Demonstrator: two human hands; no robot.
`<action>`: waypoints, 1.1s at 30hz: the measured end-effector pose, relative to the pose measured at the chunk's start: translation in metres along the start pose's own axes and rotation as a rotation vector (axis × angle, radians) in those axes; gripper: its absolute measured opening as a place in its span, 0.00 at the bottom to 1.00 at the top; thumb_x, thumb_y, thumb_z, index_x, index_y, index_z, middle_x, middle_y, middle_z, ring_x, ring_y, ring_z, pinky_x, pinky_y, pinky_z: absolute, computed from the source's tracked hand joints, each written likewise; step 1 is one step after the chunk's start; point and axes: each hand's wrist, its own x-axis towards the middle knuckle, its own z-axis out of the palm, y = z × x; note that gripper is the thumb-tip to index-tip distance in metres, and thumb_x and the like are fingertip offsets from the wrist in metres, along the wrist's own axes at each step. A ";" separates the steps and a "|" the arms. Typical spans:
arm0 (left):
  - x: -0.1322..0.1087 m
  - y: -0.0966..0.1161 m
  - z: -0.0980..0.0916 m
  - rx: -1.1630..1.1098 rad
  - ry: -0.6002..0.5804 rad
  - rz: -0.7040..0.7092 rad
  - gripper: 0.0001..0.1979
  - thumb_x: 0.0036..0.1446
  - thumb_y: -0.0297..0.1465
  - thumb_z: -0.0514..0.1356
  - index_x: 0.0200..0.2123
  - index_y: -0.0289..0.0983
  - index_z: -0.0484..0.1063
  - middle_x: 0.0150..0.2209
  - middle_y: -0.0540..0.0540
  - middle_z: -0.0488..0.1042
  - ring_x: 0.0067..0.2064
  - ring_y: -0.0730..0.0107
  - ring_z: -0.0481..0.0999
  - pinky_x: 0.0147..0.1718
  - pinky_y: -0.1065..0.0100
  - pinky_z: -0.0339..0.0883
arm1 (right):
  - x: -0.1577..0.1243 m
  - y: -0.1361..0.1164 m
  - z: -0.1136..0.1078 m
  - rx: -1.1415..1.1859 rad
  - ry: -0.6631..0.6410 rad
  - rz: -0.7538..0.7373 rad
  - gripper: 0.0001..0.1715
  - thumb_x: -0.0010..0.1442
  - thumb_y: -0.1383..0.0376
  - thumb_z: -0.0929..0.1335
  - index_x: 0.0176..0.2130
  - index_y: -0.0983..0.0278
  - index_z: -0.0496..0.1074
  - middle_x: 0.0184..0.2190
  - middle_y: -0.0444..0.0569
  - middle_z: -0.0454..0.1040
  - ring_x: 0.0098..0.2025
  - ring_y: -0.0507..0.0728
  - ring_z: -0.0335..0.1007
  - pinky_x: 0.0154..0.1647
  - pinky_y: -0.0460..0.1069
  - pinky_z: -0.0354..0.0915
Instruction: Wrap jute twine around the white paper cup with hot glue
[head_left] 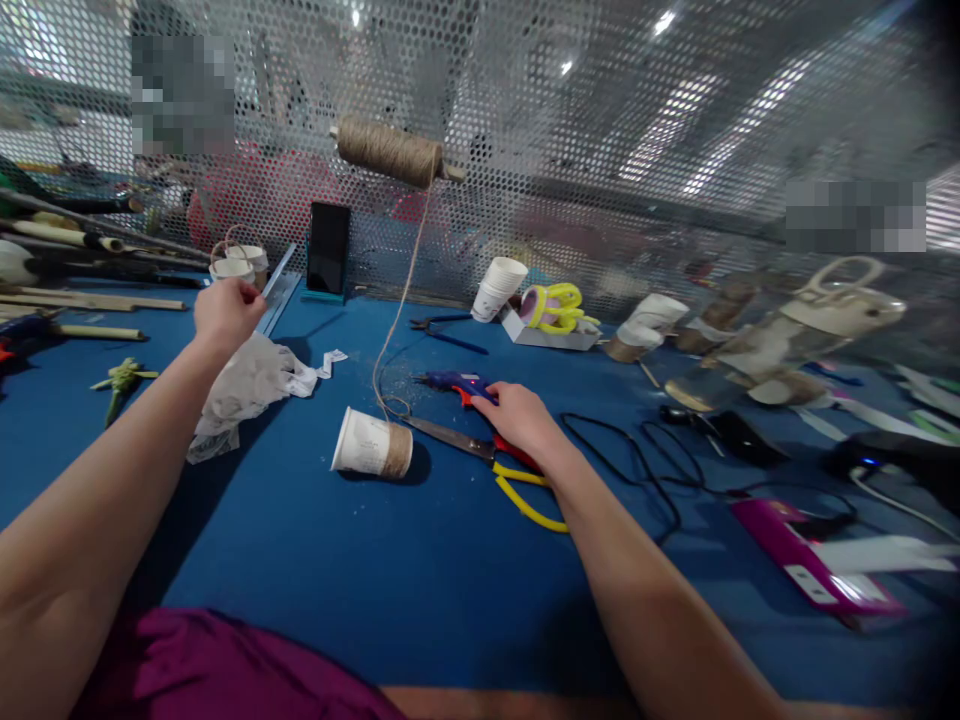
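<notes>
Cup lies on its side mid-desk w/ rough twine wound round the bottom end only, rest bare white paper, cord runs up to the spool; r hand fingers curl over the blue plastic glue gun, grip unclear, l hand fisted on idk what.

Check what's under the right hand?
The right hand lies over the blue glue gun and the scissors. The gun's rear and part of the scissors' handles are covered.
</notes>
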 end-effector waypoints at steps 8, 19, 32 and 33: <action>-0.021 0.054 -0.013 -0.946 -0.274 0.038 0.05 0.60 0.26 0.53 0.34 0.36 0.69 0.27 0.52 0.70 0.25 0.80 0.65 0.27 0.72 0.64 | -0.005 -0.003 -0.013 0.348 0.016 0.045 0.17 0.53 0.62 0.65 0.41 0.70 0.72 0.27 0.52 0.77 0.29 0.56 0.74 0.28 0.48 0.66; -0.069 0.092 -0.018 -1.313 -0.513 0.093 0.04 0.49 0.19 0.59 0.27 0.32 0.70 0.24 0.49 0.74 0.24 0.78 0.73 0.23 0.74 0.68 | -0.046 -0.036 -0.031 0.610 0.152 -0.131 0.19 0.49 0.64 0.67 0.42 0.66 0.62 0.32 0.52 0.76 0.26 0.56 0.73 0.29 0.50 0.68; -0.121 0.115 -0.006 -1.140 -0.226 0.667 0.04 0.50 0.24 0.61 0.29 0.36 0.68 0.29 0.50 0.74 0.33 0.72 0.75 0.35 0.69 0.72 | -0.062 -0.050 -0.021 0.079 0.294 -0.388 0.19 0.54 0.70 0.62 0.47 0.68 0.66 0.41 0.57 0.75 0.40 0.63 0.72 0.38 0.54 0.65; -0.123 0.115 -0.003 -1.109 -0.201 0.689 0.04 0.51 0.24 0.61 0.30 0.36 0.68 0.29 0.49 0.74 0.34 0.71 0.75 0.36 0.69 0.71 | -0.064 -0.051 -0.021 0.093 0.279 -0.395 0.18 0.54 0.70 0.62 0.46 0.68 0.66 0.40 0.56 0.75 0.39 0.62 0.72 0.38 0.54 0.65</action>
